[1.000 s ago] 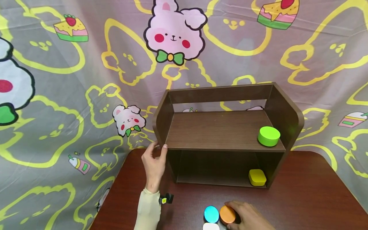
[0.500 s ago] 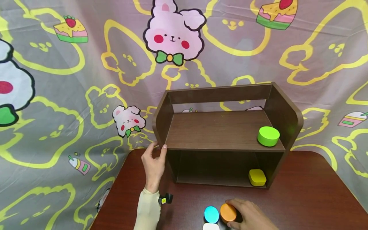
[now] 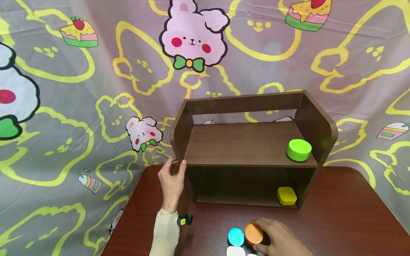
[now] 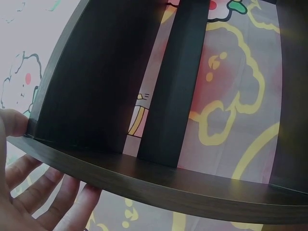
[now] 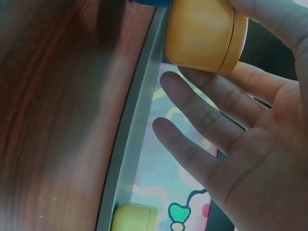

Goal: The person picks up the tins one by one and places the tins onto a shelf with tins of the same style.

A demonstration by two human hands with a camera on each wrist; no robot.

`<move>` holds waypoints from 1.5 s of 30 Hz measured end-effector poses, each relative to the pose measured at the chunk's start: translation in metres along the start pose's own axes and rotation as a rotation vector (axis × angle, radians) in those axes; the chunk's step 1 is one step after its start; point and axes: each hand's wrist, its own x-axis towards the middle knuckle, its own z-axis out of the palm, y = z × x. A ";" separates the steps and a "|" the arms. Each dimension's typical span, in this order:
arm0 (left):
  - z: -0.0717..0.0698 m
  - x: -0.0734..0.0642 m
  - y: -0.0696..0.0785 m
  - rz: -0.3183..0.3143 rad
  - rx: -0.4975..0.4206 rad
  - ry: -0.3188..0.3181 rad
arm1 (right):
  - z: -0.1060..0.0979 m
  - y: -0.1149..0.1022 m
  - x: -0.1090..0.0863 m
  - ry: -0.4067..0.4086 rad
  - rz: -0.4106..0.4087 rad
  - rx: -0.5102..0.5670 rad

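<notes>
My left hand (image 3: pixel 171 183) grips a dark brown two-tier shelf (image 3: pixel 243 142) at its left front corner. In the left wrist view the thumb lies above the board (image 4: pixel 144 185) and the fingers lie beneath it. An orange round lidded jar (image 3: pixel 254 233) is pinched between the thumb and fingers of my right hand (image 3: pixel 278 237), low in the head view. The right wrist view shows this jar (image 5: pixel 204 36) from the side, the other fingers spread below it. Immediately left of it stands a blue round jar (image 3: pixel 236 237), with a white-topped piece (image 3: pixel 235 251) in front, cut off by the frame.
A bright green round jar (image 3: pixel 299 150) stands at the right of the upper tier. Below it, a yellow squarish jar (image 3: pixel 287 196) sits on the lower tier's right side. The shelf stands on a reddish-brown table (image 3: pixel 339 220), before a patterned cloth (image 3: pixel 250 42).
The orange jar and my right hand have shifted slightly towards the shelf. My left hand keeps its grip on the shelf corner.
</notes>
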 end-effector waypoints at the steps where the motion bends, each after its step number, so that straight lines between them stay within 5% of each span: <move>1: 0.000 0.000 0.000 0.001 0.005 0.000 | -0.001 -0.001 0.000 0.008 -0.003 -0.007; 12: 0.001 -0.004 -0.002 0.031 0.033 0.032 | -0.011 -0.009 0.002 -0.038 0.022 0.062; 21: 0.000 -0.002 0.000 -0.019 0.045 0.024 | -0.017 -0.011 0.004 -0.016 -0.009 0.069; 29: 0.001 -0.001 0.000 -0.021 0.060 0.025 | -0.017 -0.014 0.006 0.056 -0.072 0.046; 38: 0.002 0.002 0.002 -0.001 0.052 0.042 | -0.022 -0.020 0.012 0.271 -0.231 -0.089; 45: 0.002 0.001 0.001 -0.013 0.040 0.043 | -0.032 -0.026 0.014 0.267 -0.208 -0.143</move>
